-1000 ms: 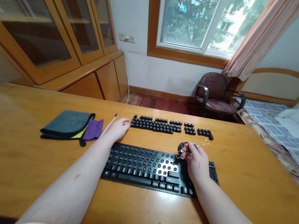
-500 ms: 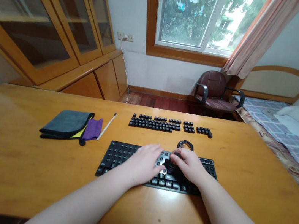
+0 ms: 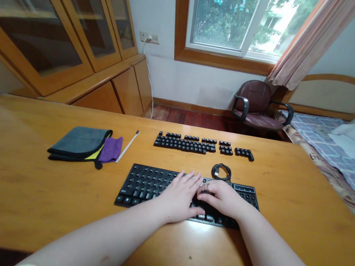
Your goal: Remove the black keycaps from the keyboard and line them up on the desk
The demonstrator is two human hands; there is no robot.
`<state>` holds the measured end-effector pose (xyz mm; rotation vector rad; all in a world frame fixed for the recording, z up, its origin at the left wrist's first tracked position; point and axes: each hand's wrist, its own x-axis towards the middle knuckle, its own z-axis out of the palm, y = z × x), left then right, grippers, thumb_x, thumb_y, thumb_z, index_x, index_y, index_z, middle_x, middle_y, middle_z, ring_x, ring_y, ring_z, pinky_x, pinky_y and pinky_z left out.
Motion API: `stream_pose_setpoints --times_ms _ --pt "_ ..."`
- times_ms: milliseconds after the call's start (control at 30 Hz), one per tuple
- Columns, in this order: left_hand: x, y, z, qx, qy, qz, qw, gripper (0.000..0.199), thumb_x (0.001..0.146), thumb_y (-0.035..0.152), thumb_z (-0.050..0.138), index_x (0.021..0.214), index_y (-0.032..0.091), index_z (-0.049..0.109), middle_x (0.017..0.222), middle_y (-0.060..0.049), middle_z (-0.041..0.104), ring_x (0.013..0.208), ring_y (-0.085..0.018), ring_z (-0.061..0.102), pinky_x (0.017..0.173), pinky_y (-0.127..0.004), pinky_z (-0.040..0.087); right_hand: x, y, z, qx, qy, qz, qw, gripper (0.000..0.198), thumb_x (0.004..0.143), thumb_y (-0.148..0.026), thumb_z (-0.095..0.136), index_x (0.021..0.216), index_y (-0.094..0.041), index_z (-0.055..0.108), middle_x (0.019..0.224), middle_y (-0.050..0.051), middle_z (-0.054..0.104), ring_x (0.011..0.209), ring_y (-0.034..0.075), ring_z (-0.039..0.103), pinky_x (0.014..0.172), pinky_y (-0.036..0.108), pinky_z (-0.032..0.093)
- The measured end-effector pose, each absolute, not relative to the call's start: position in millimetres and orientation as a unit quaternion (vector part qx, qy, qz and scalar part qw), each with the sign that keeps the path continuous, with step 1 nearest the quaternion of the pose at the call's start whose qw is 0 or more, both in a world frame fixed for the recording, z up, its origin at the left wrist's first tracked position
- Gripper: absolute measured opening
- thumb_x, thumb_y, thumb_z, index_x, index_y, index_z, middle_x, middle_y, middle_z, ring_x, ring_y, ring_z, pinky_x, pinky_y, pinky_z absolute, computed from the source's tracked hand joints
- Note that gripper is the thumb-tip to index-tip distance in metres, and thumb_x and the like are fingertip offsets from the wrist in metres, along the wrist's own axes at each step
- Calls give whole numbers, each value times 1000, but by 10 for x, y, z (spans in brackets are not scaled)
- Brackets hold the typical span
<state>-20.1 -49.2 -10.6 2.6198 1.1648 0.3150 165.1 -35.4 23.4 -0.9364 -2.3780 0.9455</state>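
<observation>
A black keyboard (image 3: pixel 146 185) lies across the front of the wooden table, its upper middle showing bare switch stems. My left hand (image 3: pixel 178 199) rests flat over the keyboard's middle, fingers stretched and thumb pointing right. Right beside it, my right hand (image 3: pixel 222 198) is closed above the keys, gripping what looks like a small wire keycap puller (image 3: pixel 203 185); most of it is hidden by the fingers. Behind the keyboard several removed black keycaps (image 3: pixel 182 144) are laid out in rows. The coiled black USB cable (image 3: pixel 221 173) sits just behind my right hand.
On the left lie a folded grey cloth (image 3: pixel 81 143), a purple cloth (image 3: pixel 111 149) and a thin white-handled brush (image 3: pixel 128 146). Beyond the table (image 3: pixel 31 199) are a glass-door cabinet (image 3: pixel 106 70), a maroon armchair (image 3: pixel 255 101) and a bed (image 3: pixel 343 148).
My left hand has shifted right, closer to my right hand. The right hand has lowered and turned flatter over the keys, so the cable coil shows more fully.
</observation>
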Motion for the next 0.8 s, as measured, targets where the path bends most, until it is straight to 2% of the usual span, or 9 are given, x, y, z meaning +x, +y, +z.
stream_pose_setpoints --times_ms 100,333,500,633,800 --pt "-202 -490 -101 901 403 99 129 83 76 67 43 141 18 25 146 -10 29 135 -26 22 111 -45 11 1657 -349 215 -352 -862 293 216 18 85 -26 52 84 -22 69 82 4 70 73 17 63 68 26 45" --pt "-202 -486 -106 905 398 83 126 85 78 68 38 142 15 20 148 -10 25 136 -26 21 111 -46 10 1654 -381 179 -357 -895 212 167 27 91 -29 42 85 -16 65 84 9 68 79 18 63 75 30 46" --pt "-204 -487 -89 904 400 80 127 82 79 65 38 142 16 19 148 -9 24 136 -26 20 111 -46 10 1741 -385 224 -369 -880 202 219 32 92 -29 39 75 -18 63 74 6 67 71 17 62 70 28 46" --pt "-208 -487 -58 907 395 76 124 77 82 64 34 142 17 21 148 -8 26 136 -25 19 111 -45 10 1776 -354 211 -387 -869 197 237 30 91 -31 41 77 -17 64 75 7 67 71 18 62 68 29 47" --pt "-211 -485 -58 906 399 78 116 69 86 57 33 141 17 24 147 -8 27 136 -24 20 111 -44 11 1740 -312 165 -424 -825 247 279 27 89 -31 46 74 -18 64 72 4 68 69 15 62 66 26 45"
